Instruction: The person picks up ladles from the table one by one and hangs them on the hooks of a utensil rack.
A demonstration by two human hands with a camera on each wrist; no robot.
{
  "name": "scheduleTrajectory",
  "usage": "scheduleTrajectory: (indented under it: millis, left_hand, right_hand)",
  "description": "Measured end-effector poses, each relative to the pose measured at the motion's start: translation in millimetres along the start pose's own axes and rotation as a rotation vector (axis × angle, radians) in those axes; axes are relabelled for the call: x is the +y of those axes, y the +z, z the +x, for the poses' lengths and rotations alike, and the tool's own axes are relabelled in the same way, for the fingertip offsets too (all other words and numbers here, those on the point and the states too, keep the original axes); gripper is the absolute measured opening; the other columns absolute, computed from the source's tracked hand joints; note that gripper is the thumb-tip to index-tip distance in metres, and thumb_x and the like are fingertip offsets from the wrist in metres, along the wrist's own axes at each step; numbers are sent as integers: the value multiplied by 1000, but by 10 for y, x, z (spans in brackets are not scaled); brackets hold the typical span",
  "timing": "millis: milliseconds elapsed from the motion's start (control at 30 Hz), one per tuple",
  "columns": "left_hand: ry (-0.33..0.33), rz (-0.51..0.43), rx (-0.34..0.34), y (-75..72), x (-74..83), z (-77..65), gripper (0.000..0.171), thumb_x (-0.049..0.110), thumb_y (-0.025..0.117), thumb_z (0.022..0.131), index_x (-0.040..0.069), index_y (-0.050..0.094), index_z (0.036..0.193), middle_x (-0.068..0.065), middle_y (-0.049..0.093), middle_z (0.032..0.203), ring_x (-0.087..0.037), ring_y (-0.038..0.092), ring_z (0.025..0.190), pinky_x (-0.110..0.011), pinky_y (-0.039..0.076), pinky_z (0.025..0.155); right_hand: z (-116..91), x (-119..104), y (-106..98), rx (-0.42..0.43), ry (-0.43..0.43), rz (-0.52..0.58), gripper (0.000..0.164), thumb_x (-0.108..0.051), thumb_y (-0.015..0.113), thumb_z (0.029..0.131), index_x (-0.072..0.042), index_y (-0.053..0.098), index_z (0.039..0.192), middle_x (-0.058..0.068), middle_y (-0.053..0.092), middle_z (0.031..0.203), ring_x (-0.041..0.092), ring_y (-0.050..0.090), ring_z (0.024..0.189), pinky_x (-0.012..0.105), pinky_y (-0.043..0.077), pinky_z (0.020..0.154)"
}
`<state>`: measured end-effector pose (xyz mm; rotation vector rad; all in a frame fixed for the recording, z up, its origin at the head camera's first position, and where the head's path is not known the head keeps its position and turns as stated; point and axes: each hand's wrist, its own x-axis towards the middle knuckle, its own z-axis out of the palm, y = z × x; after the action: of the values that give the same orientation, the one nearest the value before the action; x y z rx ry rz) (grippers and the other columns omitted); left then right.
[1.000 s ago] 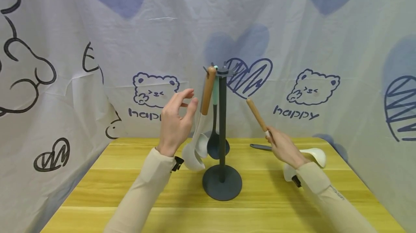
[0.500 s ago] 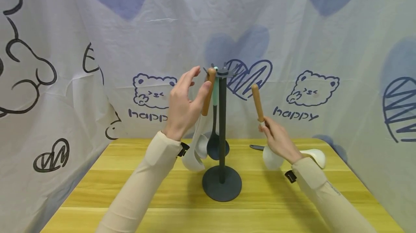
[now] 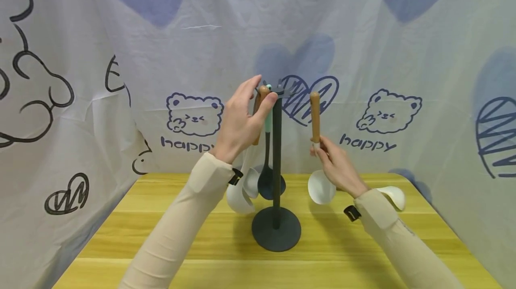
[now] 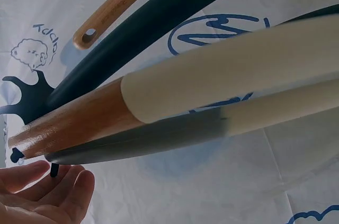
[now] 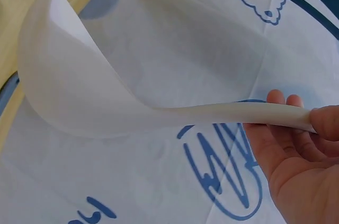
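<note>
My right hand (image 3: 336,163) pinches the white neck of a ladle just below its wooden handle (image 3: 315,116). The ladle hangs upright right of the black utensil rack (image 3: 276,159), its white bowl (image 5: 74,70) pointing down. At the rack's top my left hand (image 3: 243,116) has thumb and fingers spread about the upper end of a hanging wooden-handled ladle (image 3: 238,200). In the left wrist view, the left hand's fingers (image 4: 79,192) lie beside the hook tips and handle ends, with no clear grip. Behind hang a black ladle with a mint handle (image 3: 268,121) and another white-bowled utensil (image 3: 251,183).
A white utensil (image 3: 393,196) lies on the wooden table (image 3: 193,239) behind my right forearm. The rack's round base (image 3: 276,230) stands mid-table. A printed cloth (image 3: 225,24) hangs close behind and at both sides.
My left hand has moved up and right to the rack's top. My right hand has brought the ladle leftward toward the rack, and its handle has turned from tilted to upright.
</note>
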<state>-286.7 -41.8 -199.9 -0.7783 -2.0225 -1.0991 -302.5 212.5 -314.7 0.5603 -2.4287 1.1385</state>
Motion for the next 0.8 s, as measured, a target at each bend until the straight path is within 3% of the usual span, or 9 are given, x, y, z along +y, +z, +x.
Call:
scheduleTrajectory:
  millis: [233,567,800]
  left_hand:
    - [-2,6,-7,31,5,50,58,44,52,100,11,44,147,-5,49,148,-19,51,130,-34,43,108]
    - [-94,3,-67,5,0,112,64,51,50,97,14,44,148,-6,48,149,-21,46,136,-39,41,110]
    - [-103,16,-78,11,-25,125,64,53,50,96,14,46,147,-5,49,148,-22,47,136,-39,42,110]
  right_hand:
    - [84,-108,45,34,-57,22,31,-9,41,105,-5,52,134,20,68,107,31,64,100,51,54,93]
    - [197,-274,59,34,-65,34,31,-9,42,105,-5,52,134,17,67,105,32,65,101,52,52,97]
    - [241,-313,3,42,-59,29,31,-8,43,104,-2,52,134,22,67,110,34,66,101,51,53,95]
